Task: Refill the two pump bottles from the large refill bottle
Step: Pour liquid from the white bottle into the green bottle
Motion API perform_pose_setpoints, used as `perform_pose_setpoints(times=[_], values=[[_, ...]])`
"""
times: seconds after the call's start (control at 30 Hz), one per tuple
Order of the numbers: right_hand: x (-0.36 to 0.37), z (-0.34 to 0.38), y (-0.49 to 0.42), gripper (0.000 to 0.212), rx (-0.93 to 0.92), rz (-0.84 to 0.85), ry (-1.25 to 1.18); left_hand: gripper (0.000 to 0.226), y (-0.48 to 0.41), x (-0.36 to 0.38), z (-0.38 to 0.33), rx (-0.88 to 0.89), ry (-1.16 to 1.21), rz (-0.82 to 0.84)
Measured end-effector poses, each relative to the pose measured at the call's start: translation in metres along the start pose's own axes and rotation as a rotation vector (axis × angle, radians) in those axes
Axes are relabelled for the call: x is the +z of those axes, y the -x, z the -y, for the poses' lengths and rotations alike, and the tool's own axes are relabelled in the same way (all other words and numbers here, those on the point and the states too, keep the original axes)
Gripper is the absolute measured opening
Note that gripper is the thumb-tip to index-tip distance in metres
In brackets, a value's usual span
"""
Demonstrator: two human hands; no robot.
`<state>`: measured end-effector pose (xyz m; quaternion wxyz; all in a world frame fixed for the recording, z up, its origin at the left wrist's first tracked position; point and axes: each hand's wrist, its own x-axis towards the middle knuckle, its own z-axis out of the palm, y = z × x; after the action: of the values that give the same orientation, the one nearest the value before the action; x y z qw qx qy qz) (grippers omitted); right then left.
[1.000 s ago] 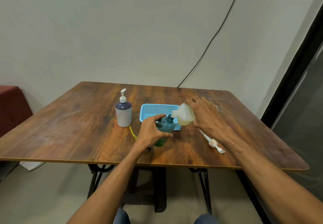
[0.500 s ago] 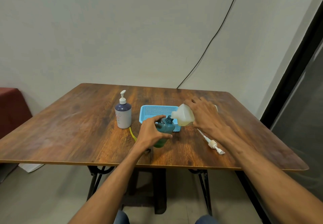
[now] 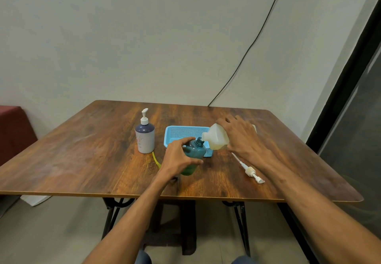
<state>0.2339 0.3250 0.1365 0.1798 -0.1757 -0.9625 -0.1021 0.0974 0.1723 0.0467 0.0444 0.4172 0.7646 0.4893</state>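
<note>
My left hand (image 3: 177,156) grips a teal green pump bottle (image 3: 195,154) that stands uncapped near the table's middle. My right hand (image 3: 241,135) holds the large translucent refill bottle (image 3: 216,137), tipped on its side with its mouth at the teal bottle's neck. Yellowish liquid sits in the refill bottle's lower part. The teal bottle's white pump head (image 3: 250,170) lies on the table to the right, by my right forearm. A second pump bottle (image 3: 145,137), white with a dark purple top and its pump fitted, stands upright to the left.
A light blue mesh basket (image 3: 179,132) sits just behind the teal bottle. A thin yellow strip (image 3: 155,159) lies on the wooden table (image 3: 82,156) beside my left hand. A black cable (image 3: 247,51) runs down the wall behind.
Both hands and both bottles keep the same pose; the refill bottle stays tipped at the teal bottle's neck. Only the camera view shifts slightly.
</note>
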Motion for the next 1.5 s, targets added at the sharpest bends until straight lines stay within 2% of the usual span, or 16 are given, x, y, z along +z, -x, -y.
perform_pose_setpoints(times=[1.5], values=[[0.0009, -0.0027, -0.0021, 0.078, -0.008, -0.011, 0.034, 0.085, 0.0020, -0.0012, -0.0074, 0.002, 0.001, -0.004]])
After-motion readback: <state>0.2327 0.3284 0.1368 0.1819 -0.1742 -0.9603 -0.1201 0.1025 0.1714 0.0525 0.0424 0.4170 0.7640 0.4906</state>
